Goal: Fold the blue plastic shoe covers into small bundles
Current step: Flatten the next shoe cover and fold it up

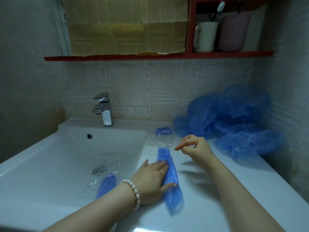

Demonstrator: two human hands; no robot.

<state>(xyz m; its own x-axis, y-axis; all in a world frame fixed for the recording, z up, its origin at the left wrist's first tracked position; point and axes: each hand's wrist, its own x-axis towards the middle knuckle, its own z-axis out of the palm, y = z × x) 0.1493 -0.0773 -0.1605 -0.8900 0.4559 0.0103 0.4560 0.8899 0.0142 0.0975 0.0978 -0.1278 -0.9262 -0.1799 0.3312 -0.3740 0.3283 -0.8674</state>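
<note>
Landmark: white sink (50, 164), set into a white desk (234, 190).
Shoe cover (168, 173): blue, flattened into a long strip on the desk just right of the sink.
Left hand (150, 180): fingers straight, pressing flat on the strip.
Right hand (195, 148): hovering right of the sink, fingers loosely curled, holding nothing.
Loose covers (234, 118): blue heap, far right of the sink, against the wall.
Small bundle (163, 131): by the sink's back right corner.
Another bundle (107, 185): inside the sink.
</note>
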